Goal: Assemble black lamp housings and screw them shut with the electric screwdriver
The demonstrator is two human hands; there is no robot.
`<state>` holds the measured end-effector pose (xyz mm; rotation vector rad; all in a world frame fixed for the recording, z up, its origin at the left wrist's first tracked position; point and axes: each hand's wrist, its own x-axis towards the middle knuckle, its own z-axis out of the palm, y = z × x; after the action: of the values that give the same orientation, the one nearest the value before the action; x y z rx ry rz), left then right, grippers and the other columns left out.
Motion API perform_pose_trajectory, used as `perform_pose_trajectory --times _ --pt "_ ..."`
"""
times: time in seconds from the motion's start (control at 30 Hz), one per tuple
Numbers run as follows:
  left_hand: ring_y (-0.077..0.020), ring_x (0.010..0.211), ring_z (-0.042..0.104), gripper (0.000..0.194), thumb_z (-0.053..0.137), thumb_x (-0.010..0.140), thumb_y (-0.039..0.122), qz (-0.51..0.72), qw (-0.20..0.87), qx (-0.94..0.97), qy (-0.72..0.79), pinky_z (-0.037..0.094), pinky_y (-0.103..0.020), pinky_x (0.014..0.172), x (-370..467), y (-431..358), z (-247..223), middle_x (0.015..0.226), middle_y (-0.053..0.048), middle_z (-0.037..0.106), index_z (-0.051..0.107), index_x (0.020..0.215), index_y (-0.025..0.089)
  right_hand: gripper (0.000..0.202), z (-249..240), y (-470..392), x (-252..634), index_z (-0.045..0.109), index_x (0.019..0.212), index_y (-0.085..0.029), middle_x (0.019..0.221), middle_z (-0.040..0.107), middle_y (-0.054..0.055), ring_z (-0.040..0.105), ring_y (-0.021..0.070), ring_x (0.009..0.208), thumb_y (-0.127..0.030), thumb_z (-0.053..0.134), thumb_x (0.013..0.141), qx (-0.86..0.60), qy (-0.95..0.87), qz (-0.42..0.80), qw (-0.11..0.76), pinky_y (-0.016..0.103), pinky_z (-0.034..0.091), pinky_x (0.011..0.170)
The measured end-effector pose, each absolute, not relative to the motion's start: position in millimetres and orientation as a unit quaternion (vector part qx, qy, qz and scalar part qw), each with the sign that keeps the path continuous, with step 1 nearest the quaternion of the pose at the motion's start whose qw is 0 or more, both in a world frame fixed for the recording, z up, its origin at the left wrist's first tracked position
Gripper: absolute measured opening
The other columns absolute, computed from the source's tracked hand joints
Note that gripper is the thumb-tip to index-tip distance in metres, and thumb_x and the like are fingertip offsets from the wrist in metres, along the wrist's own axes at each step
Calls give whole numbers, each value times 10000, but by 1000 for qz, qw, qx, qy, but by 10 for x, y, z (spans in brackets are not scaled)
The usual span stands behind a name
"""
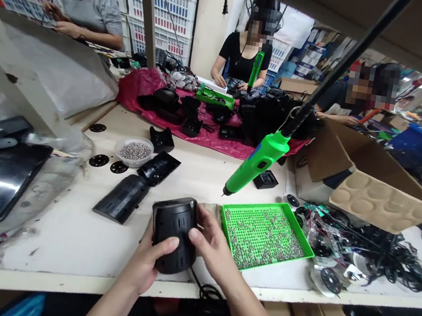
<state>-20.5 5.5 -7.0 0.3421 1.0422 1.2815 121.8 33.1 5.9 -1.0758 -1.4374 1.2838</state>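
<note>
A black slotted plastic housing [176, 236] is held between my two hands above the front of the bench. My left hand [149, 258] wraps its left side, thumb across the front. On its right side, my right hand [211, 241] grips with thumb and fingers. A black cable [208, 291] hangs behind my right wrist. The green electric screwdriver [256, 165] hangs just beyond the housing, pointing down. Right of my hands lies a green tray [307, 249] of small screws. Black half-shells [121, 199] rest to the left, near a bowl [118, 156] of small metal parts.
Tangled wires and motors [341, 250] lie at right, below an open cardboard box [385, 182]. Black discs [98, 161] lie at left, near a glossy black panel [0, 182]. Black parts cover a pink sheet [134, 86]. A co-worker [244, 58] sits opposite; others sit either side.
</note>
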Motion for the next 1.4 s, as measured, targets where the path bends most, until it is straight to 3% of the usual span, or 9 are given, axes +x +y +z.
perform_pose_trajectory --times 0.3,0.47,0.6,0.67,0.73,0.9,1.0,1.2,1.4 --pt "-366 1121 596 681 873 524 358 564 648 176 481 520 -419 889 -162 27 -22 1103 -125 697 632 1140 194 375 168 521 1042 611 1092 -196 1066 722 78 678 250 1022 -452 647 821 -436 -574 534 441 409 557 892" --pt "-357 1169 575 678 862 550 335 577 646 144 479 499 -439 948 -186 30 -118 1106 -108 700 609 1167 212 435 316 441 1165 598 1194 -194 1102 702 105 677 280 985 -441 635 838 -507 -663 424 353 452 552 861" --pt "-364 1067 638 683 851 545 395 545 687 82 473 531 -466 900 -312 33 -258 957 -97 745 634 1156 181 279 558 420 1519 616 1150 -263 1035 651 75 642 243 949 -384 535 911 -517 -644 216 520 437 533 853" --pt "-362 1020 661 674 863 513 390 533 708 59 459 538 -467 894 -368 43 -303 900 -90 756 662 1117 171 430 660 557 1647 490 1305 -271 1214 561 98 564 259 1128 -477 475 929 -501 -599 169 601 466 473 964" --pt "-345 966 686 666 879 480 346 536 711 42 453 538 -459 901 -388 51 -302 860 -70 762 678 1094 185 570 742 774 1678 407 1376 -260 1277 538 112 513 265 1221 -614 347 933 -473 -610 256 581 454 468 970" --pt "-308 861 717 695 907 401 335 578 679 3 452 545 -432 900 -332 48 -180 827 -38 770 696 1054 226 772 873 1160 1471 501 1279 -198 976 649 88 640 223 880 -786 236 853 -377 -594 438 561 336 517 677" --pt "-313 887 713 650 888 449 361 581 683 30 441 550 -428 889 -321 34 -181 855 -52 771 699 1053 211 810 899 1114 1378 541 1231 -190 889 641 66 624 196 817 -796 161 851 -345 -576 490 556 323 496 685" --pt "-296 890 707 684 865 513 346 574 665 85 471 579 -393 823 -318 -19 -291 848 -31 763 654 1147 200 570 852 912 1471 591 1126 -234 893 619 39 599 194 847 -689 330 903 -320 -559 503 576 349 479 763" --pt "-287 874 701 673 845 565 384 578 646 128 482 597 -373 748 -251 -45 -251 879 -42 747 626 1166 176 515 711 815 1509 557 1152 -258 939 597 29 585 217 926 -629 605 799 -281 -588 471 595 397 475 845"
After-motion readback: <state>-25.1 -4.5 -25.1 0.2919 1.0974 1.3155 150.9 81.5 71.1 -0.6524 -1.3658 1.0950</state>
